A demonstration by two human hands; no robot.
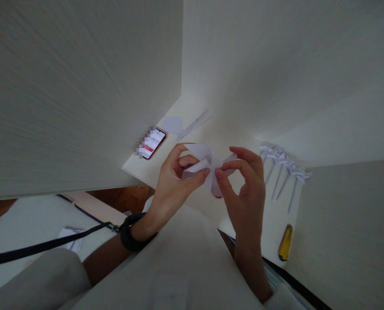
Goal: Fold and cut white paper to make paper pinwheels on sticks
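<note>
Head view: left hand [175,181] and right hand [243,181] both pinching a folded white paper piece [204,165], held above the pale surface [211,129]. Off right, a row of finished paper pinwheels [284,165]; nearer, a yellow cutter [285,243]. Far left, a phone [153,143].

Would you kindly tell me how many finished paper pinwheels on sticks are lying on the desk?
About 4: they lie in an overlapping row by the right wall, heads near and, sticks pointing toward the person. The overlap may hide another.
</note>
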